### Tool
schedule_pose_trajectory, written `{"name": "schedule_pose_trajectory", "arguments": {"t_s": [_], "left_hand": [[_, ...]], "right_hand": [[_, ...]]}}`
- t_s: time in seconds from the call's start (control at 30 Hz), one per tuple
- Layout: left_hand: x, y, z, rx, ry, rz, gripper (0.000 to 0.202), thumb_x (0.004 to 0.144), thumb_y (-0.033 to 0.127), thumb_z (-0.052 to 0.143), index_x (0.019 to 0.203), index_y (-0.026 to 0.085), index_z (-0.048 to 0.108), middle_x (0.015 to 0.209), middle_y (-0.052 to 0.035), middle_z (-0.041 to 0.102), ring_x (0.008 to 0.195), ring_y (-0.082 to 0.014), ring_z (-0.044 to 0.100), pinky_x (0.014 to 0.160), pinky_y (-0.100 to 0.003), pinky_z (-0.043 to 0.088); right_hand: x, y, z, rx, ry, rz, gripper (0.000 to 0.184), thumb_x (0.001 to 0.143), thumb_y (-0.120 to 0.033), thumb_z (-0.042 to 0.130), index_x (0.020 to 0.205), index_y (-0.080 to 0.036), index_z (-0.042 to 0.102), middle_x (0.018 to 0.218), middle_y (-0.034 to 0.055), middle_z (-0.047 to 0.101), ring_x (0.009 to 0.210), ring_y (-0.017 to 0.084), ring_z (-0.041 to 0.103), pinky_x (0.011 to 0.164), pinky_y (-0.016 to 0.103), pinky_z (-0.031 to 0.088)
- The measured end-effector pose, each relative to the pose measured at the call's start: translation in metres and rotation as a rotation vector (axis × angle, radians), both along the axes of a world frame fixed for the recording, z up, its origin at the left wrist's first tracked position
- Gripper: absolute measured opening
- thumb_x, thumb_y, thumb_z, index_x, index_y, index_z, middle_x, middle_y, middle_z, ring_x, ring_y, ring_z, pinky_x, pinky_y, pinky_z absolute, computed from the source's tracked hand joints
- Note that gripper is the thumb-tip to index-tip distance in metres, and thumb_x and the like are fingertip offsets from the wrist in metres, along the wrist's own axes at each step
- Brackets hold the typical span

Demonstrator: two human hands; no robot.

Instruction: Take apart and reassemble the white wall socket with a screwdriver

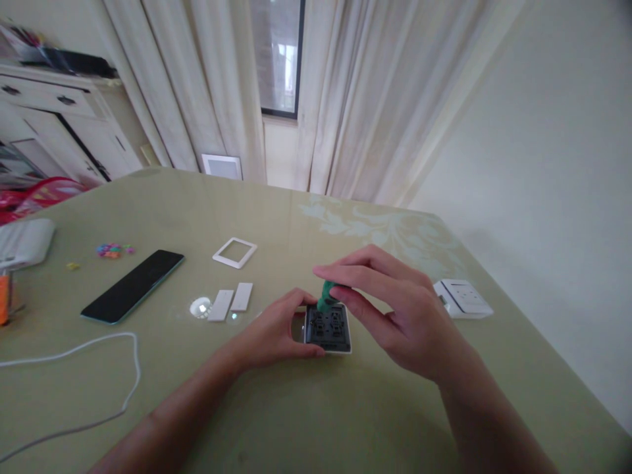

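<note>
A wall switch (pixel 328 332) lies on the table with its rocker covers off, showing a dark inside with small mechanisms and a white rim. My left hand (pixel 281 332) is closed around its left side, thumb at the near edge and fingers at the far edge. Above the switch's far side, my right hand (pixel 395 303) pinches a green screwdriver (pixel 326 296) by its handle; the tip cannot be made out. Left of my left hand lie two white rocker covers (pixel 220 305) side by side. A white square frame (pixel 235 253) rests farther back.
A black phone (pixel 133 286) and a white cable (pixel 135 368) lie on the left of the table (pixel 207 210). Small colourful pieces (pixel 114 250) are behind the phone. A white socket unit (pixel 463 298) sits near the right edge. Curtains and a wall stand beyond.
</note>
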State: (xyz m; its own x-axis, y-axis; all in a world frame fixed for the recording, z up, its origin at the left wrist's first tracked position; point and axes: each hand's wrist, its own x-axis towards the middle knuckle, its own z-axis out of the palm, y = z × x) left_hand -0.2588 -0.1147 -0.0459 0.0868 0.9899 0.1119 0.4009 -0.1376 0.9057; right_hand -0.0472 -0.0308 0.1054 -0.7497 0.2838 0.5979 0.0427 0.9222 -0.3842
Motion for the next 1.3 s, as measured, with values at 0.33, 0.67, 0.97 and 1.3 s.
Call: {"name": "schedule_pose_trajectory", "arguments": {"t_s": [0.33,0.67,0.97,1.3], "left_hand": [[0.001,0.000,0.000,0.005,-0.013,0.003,0.064,0.072,0.048,0.097,0.123,0.029,0.063,0.132,-0.0068,0.069,0.121,-0.0322,0.072,0.108,-0.049,0.062],[0.000,0.001,-0.002,-0.027,0.006,0.002,0.064,0.074,0.048,0.095,0.126,0.032,0.062,0.133,-0.0033,0.071,0.120,-0.0323,0.074,0.106,-0.045,0.064],[0.000,0.001,-0.002,-0.026,0.020,0.007,0.062,0.074,0.045,0.095,0.127,0.033,0.065,0.131,-0.0029,0.072,0.122,-0.0324,0.073,0.107,-0.048,0.063],[0.000,0.001,-0.005,-0.028,0.050,-0.001,0.064,0.077,0.049,0.093,0.129,0.032,0.061,0.133,-0.0049,0.070,0.120,-0.0335,0.075,0.106,-0.049,0.063]], "right_hand": [[0.000,0.004,0.000,-0.047,0.014,-0.032,0.024,0.106,-0.022,0.067,0.128,-0.021,0.076,0.114,0.0054,0.077,0.103,0.016,0.073,0.094,0.027,0.059],[-0.004,0.007,-0.002,-0.084,0.044,-0.018,0.027,0.104,-0.024,0.071,0.130,-0.024,0.075,0.117,0.0040,0.080,0.106,0.017,0.075,0.097,0.030,0.059],[0.001,0.004,0.002,-0.112,-0.081,-0.035,0.034,0.109,-0.019,0.061,0.141,-0.027,0.068,0.129,0.0047,0.078,0.118,0.019,0.073,0.105,0.035,0.058],[-0.002,0.005,0.000,-0.121,-0.089,-0.050,0.035,0.105,-0.019,0.068,0.140,-0.023,0.065,0.132,0.0050,0.076,0.118,0.016,0.072,0.104,0.029,0.055]]}}
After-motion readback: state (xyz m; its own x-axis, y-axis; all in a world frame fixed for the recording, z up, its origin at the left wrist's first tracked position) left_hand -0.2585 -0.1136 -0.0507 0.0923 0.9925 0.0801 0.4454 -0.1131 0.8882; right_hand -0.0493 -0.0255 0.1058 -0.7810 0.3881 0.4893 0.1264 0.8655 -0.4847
